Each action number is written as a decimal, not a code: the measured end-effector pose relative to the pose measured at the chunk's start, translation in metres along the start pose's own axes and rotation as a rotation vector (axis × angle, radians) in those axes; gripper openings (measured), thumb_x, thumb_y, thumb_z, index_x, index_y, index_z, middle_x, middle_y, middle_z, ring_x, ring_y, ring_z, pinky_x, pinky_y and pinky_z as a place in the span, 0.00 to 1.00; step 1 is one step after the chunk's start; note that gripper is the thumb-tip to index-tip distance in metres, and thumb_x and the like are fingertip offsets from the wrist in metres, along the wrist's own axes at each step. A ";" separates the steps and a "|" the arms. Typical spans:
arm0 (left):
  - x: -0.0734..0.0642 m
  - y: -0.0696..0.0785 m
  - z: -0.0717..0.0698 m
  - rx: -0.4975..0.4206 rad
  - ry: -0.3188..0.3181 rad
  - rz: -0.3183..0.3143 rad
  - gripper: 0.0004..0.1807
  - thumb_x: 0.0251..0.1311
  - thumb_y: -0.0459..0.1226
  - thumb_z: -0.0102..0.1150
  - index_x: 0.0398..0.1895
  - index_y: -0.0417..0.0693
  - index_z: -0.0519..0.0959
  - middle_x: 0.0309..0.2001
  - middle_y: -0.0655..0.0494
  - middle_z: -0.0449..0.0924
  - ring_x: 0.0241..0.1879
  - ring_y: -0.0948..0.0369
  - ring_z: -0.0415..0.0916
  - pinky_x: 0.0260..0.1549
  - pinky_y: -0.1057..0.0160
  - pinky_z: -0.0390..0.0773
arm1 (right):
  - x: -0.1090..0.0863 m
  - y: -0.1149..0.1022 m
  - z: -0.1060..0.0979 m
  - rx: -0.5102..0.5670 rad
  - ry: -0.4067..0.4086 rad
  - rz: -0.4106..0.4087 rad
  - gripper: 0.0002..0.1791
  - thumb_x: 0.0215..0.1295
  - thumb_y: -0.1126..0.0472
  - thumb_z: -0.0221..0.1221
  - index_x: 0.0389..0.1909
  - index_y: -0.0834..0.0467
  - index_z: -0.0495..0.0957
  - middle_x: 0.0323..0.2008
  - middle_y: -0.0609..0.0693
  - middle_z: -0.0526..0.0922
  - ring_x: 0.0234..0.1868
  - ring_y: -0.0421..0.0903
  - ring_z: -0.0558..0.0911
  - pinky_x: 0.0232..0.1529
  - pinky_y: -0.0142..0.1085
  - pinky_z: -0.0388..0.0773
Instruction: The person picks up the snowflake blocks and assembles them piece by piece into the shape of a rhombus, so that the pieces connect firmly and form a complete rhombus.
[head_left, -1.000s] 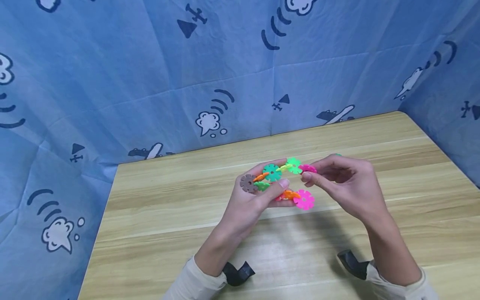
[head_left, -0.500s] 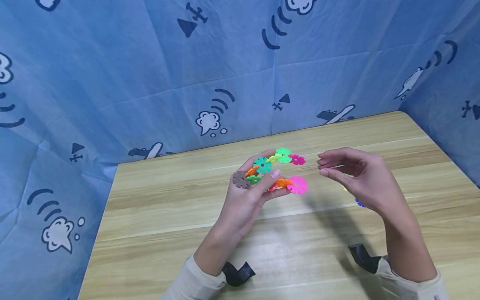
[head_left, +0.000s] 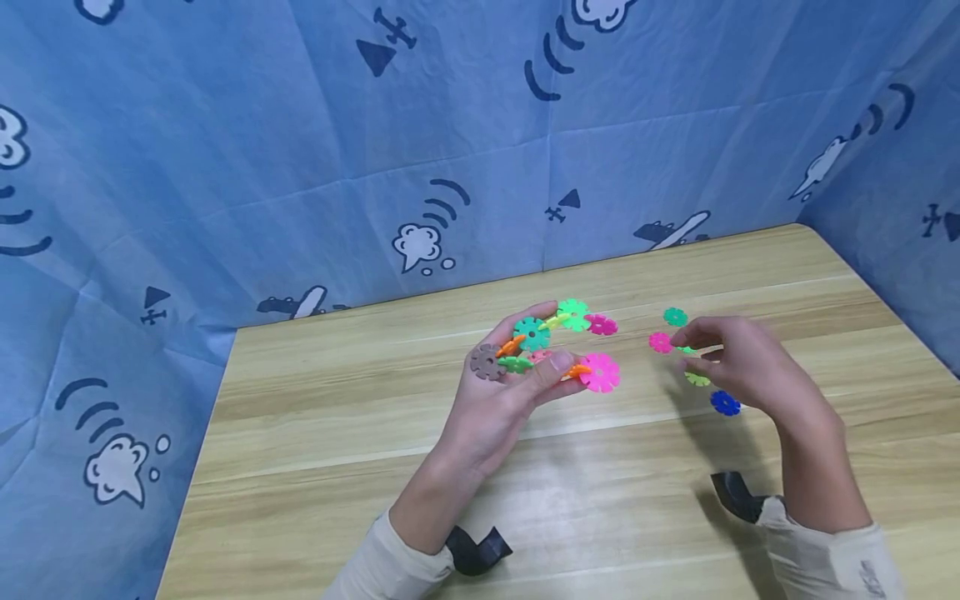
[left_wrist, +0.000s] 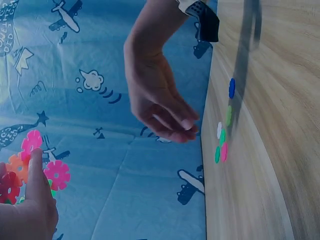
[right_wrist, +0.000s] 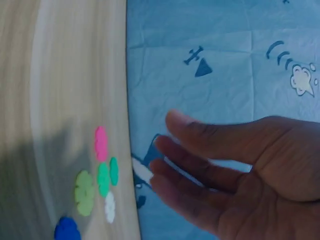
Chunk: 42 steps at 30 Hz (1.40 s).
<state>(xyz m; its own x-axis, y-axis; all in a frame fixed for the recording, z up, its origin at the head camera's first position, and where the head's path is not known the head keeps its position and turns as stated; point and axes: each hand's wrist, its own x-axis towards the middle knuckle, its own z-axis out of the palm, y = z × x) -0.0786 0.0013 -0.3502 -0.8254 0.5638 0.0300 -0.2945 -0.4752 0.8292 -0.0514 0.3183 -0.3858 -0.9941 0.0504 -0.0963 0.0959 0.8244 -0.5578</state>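
Observation:
A curved chain of interlocking plastic flower discs (head_left: 532,333) is held in my left hand (head_left: 495,417), with the thumb pressing on its near side. Its discs are brown, orange, teal, yellow, green, red and pink. One end is a bright pink disc (head_left: 600,372), the other a magenta disc (head_left: 602,324), with a gap between them. My right hand (head_left: 750,367) hovers above the loose discs, fingers loosely bent and apart from the thumb. The right wrist view shows nothing between the right fingers (right_wrist: 185,200).
Several loose discs lie on the wooden table (head_left: 337,417): pink (head_left: 660,342), teal (head_left: 675,317), yellow-green (head_left: 697,379), blue (head_left: 725,403), plus a white disc (right_wrist: 110,207) and a green disc (right_wrist: 103,179). A blue printed cloth (head_left: 480,167) hangs behind the table.
My right hand has let go of the magenta end disc and moved right, over the loose discs, which now show. The left hand still holds the chain, shifted slightly.

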 end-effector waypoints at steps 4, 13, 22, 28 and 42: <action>-0.001 0.000 0.000 0.002 -0.012 0.004 0.32 0.69 0.24 0.64 0.75 0.48 0.74 0.48 0.56 0.83 0.44 0.62 0.86 0.58 0.49 0.90 | 0.003 0.010 0.001 -0.056 -0.047 0.048 0.16 0.67 0.66 0.71 0.51 0.71 0.83 0.52 0.74 0.86 0.55 0.75 0.85 0.54 0.65 0.85; -0.002 0.000 0.000 -0.022 -0.045 0.016 0.34 0.67 0.30 0.72 0.76 0.50 0.73 0.60 0.54 0.79 0.46 0.61 0.89 0.58 0.52 0.90 | 0.009 0.029 0.005 -0.136 -0.135 0.114 0.18 0.60 0.70 0.74 0.48 0.73 0.82 0.47 0.74 0.85 0.51 0.74 0.82 0.52 0.67 0.82; -0.001 -0.002 0.001 -0.030 -0.060 0.026 0.37 0.62 0.35 0.78 0.75 0.49 0.74 0.52 0.54 0.83 0.45 0.62 0.88 0.59 0.52 0.89 | 0.011 0.040 0.008 -0.141 -0.185 0.214 0.22 0.57 0.70 0.76 0.48 0.73 0.77 0.44 0.74 0.84 0.46 0.69 0.83 0.44 0.60 0.83; -0.002 -0.003 0.001 -0.044 -0.062 0.025 0.38 0.63 0.33 0.77 0.76 0.49 0.73 0.48 0.56 0.83 0.44 0.63 0.88 0.59 0.52 0.89 | 0.011 0.044 0.010 -0.117 -0.204 0.173 0.18 0.58 0.70 0.74 0.43 0.70 0.75 0.38 0.66 0.84 0.40 0.60 0.81 0.39 0.49 0.81; -0.001 -0.004 -0.001 -0.033 -0.046 0.022 0.37 0.65 0.29 0.74 0.76 0.46 0.72 0.46 0.57 0.83 0.44 0.63 0.88 0.59 0.50 0.89 | 0.016 0.040 0.012 0.010 -0.173 -0.025 0.09 0.72 0.67 0.67 0.44 0.67 0.77 0.39 0.57 0.87 0.43 0.51 0.87 0.38 0.32 0.82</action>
<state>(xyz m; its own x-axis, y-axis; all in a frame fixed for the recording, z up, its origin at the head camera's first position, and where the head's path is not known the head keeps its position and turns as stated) -0.0768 0.0023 -0.3541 -0.8089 0.5832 0.0749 -0.2924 -0.5094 0.8093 -0.0627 0.3459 -0.4194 -0.9725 -0.0687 -0.2226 0.0725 0.8188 -0.5695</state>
